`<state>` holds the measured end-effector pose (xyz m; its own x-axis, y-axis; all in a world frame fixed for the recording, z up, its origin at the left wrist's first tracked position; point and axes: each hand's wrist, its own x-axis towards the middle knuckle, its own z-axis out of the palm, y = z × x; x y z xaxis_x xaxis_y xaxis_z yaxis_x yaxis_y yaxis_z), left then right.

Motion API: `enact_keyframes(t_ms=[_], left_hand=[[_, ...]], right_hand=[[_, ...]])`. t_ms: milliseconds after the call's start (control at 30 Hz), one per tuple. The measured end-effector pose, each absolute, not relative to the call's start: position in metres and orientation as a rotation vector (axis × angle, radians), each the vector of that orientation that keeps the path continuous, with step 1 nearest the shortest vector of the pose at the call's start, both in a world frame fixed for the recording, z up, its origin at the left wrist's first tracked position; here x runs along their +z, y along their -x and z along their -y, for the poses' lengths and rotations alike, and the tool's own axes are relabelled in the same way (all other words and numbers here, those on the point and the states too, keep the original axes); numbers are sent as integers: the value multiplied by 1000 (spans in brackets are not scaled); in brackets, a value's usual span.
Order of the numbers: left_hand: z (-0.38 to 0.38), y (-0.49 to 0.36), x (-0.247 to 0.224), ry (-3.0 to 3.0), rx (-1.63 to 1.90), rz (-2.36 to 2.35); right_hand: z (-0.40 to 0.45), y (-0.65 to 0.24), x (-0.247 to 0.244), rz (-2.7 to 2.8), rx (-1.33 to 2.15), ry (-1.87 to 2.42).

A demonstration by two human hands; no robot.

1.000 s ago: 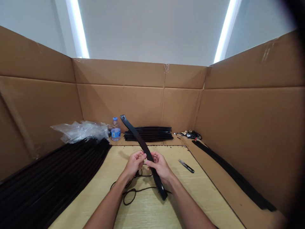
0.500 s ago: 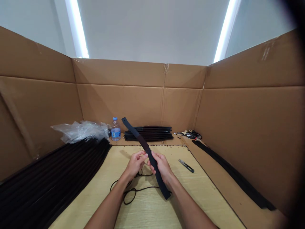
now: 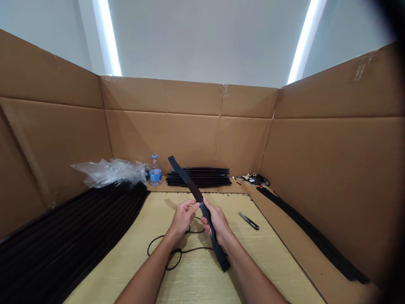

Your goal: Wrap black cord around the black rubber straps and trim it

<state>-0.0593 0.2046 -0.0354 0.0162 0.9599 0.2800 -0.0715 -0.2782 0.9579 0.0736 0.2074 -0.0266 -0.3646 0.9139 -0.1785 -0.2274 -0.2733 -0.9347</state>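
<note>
A long, flat black strip (image 3: 186, 179) slants across the middle, its upper end with a small hole pointing up and left. My right hand (image 3: 217, 219) is wrapped round the strip near its middle. At the strip's left edge, my left hand (image 3: 184, 217) is closed in a pinch, thumb and finger touching the edge; what lies between them is too small to make out. A thin black cord (image 3: 177, 252) lies in loops on the table under my hands, and part of it is hidden by my left forearm.
Thread snips (image 3: 249, 221) lie to the right. Many black strips (image 3: 79, 228) cover the left side, beside plastic film (image 3: 110, 172). A water bottle (image 3: 155, 171), stacked black strips (image 3: 199, 177) and tangled cords (image 3: 256, 179) stand at the back. More strips (image 3: 310, 232) lie along the right cardboard wall (image 3: 341, 181).
The strip has turned a little more edge-on in my right hand. My left fingers remain pinched at its edge. The whole view has shifted slightly.
</note>
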Motion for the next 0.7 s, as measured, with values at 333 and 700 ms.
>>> enact_keyframes(t_ms=[333, 700], left_hand=[[-211, 71, -39, -1235, 1504, -1020], [-206, 78, -32, -1238, 1354, -883]], right_hand=[[-213, -72, -30, 1131, 1755, 711], [-208, -80, -32, 1345, 1798, 632]])
